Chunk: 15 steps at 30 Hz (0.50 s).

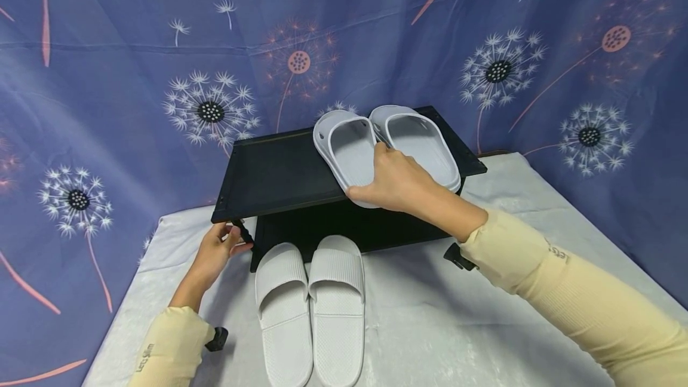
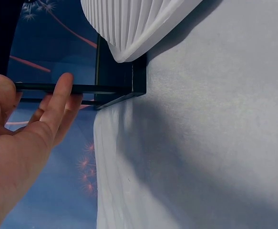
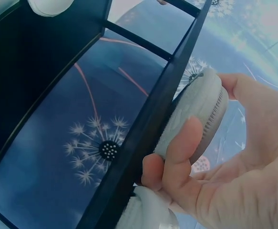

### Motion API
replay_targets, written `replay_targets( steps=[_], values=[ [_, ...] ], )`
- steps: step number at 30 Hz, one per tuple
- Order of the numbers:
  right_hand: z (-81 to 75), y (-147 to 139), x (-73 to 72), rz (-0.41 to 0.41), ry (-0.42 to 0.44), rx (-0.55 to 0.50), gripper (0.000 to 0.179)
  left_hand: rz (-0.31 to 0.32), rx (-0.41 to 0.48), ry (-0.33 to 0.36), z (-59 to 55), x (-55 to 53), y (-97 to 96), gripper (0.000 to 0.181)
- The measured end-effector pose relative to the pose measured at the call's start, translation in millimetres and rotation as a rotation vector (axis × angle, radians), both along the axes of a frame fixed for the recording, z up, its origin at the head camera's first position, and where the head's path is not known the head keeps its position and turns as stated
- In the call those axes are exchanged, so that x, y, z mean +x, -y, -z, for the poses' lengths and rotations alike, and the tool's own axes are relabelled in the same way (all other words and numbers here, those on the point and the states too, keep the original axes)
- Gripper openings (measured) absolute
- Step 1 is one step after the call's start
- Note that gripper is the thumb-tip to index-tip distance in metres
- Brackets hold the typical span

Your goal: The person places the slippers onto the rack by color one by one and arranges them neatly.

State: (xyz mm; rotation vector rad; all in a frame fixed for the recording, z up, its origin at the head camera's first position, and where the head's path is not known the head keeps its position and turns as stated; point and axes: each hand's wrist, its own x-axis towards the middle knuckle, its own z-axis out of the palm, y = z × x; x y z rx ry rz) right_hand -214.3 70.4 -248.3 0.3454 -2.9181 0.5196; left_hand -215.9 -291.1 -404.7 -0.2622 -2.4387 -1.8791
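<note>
A black two-tier shoe rack (image 1: 279, 166) stands on a white cloth. On its top shelf, toward the right, sit two pale grey clogs, the left clog (image 1: 352, 163) beside the right clog (image 1: 421, 139). My right hand (image 1: 408, 184) grips the left clog, thumb on its near outer edge, fingers reaching between the pair. In the right wrist view, fingers curl against the clog's side (image 3: 212, 107). My left hand (image 1: 212, 255) holds the rack's left side bar (image 2: 103, 89), thumb and fingers on either side of it in the left wrist view.
A pair of white ribbed slippers, the left slipper (image 1: 285, 321) and the right slipper (image 1: 337, 327), lies in front of the rack, toes at the lower shelf (image 1: 398, 240). The white cloth (image 1: 430, 327) spreads around them. A blue dandelion-print curtain (image 1: 376, 34) hangs behind.
</note>
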Motion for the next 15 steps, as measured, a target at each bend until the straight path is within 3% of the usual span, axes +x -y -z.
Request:
replay_targets(
  steps=[4, 15],
  values=[
    [0.4, 1.2, -2.1, -0.003, 0.003, 0.014, 0.084, -0.010, -0.012, 0.033, -5.9, 1.0, -2.5, 0.041],
    [-1.4, 6.4, -1.6, -0.004, 0.056, 0.083, 0.087, -0.011, -0.033, 0.042, -5.5, 2.0, -1.0, 0.042]
  ],
)
